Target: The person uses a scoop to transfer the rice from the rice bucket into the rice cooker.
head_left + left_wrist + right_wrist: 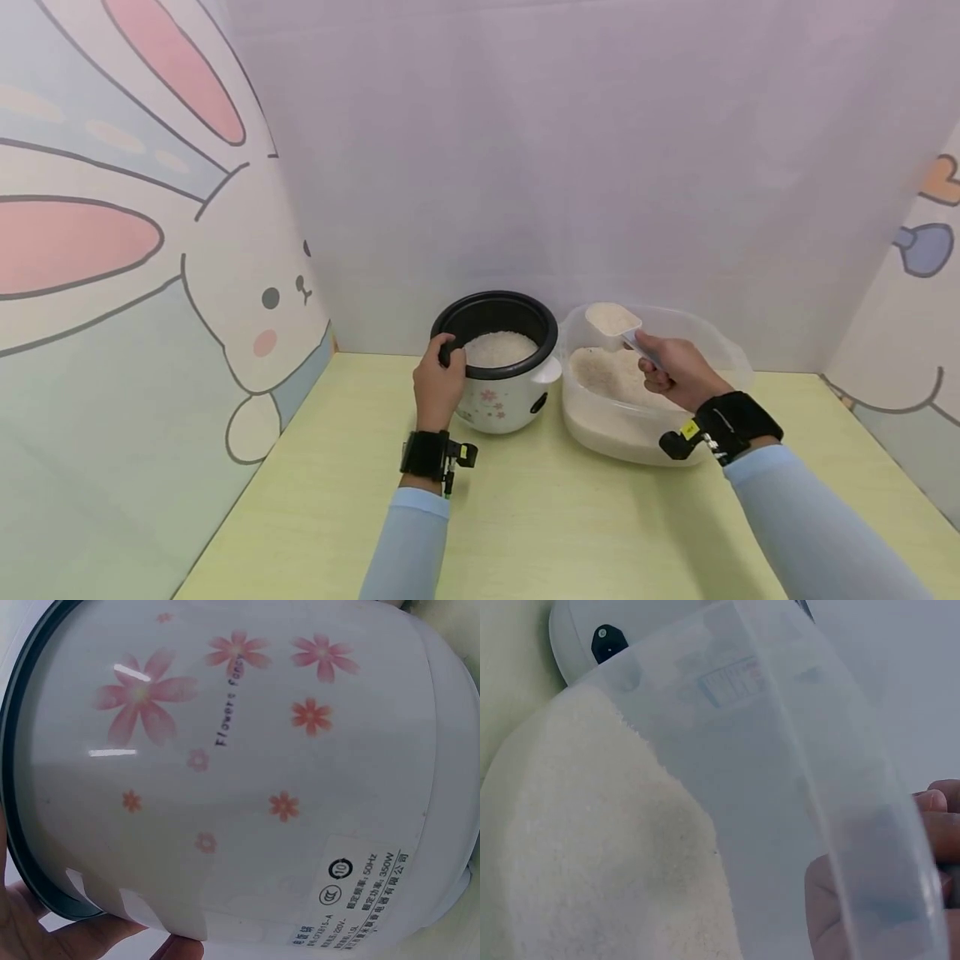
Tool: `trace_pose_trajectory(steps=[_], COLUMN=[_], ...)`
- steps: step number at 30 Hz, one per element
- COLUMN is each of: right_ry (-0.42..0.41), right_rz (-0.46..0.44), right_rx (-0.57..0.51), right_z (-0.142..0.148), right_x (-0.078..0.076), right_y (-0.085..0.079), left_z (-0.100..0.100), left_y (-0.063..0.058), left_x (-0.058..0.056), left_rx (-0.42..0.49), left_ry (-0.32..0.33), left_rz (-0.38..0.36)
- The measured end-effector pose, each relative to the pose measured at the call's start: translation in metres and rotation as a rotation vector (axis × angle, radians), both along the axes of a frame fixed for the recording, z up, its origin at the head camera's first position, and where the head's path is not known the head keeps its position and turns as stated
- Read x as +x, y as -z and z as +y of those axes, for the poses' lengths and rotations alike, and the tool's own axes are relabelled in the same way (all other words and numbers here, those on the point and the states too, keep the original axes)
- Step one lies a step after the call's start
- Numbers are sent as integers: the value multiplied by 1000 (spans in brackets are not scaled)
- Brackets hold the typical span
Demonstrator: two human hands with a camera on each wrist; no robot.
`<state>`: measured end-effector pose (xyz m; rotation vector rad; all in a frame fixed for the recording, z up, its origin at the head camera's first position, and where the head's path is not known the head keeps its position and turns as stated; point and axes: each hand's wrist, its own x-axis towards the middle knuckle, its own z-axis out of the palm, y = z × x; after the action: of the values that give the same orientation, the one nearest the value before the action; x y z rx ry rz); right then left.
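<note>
A white rice cooker (501, 404) with pink flowers stands on the table, its black rim (555, 333) around a bed of rice (501, 348). My left hand (438, 385) grips that rim at the left side, thumb and fingers either side of it; the left wrist view shows the flowered wall (225, 772) close up. My right hand (682, 371) holds the handle of a white scoop (613, 321) heaped with rice. The scoop is above the left back part of a clear plastic tub (720, 358), which holds more rice (615, 840). In the right wrist view the tub's wall partly covers my fingers.
The tub stands directly right of the cooker, both near the back of the pale green table (540, 525). Behind them hangs a plain light curtain (555, 167). A rabbit-printed panel (247, 333) borders the left side, another printed panel (900, 350) the right.
</note>
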<state>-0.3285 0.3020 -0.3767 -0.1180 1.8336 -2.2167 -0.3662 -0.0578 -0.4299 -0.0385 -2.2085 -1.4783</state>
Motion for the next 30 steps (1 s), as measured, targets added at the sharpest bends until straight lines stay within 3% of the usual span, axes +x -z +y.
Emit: trace_pose_trajectory(steps=[17, 30], right_ry=[209, 165], right_rz=[50, 144], right_rx=[-56, 74], right_z=[-50, -85], right_x=[10, 9], right_y=[-29, -39], left_z=[-1, 0], left_y=[2, -1], left_x=[-1, 0], left_rx=[8, 17], left_ry=[11, 9], left_rz=[7, -4])
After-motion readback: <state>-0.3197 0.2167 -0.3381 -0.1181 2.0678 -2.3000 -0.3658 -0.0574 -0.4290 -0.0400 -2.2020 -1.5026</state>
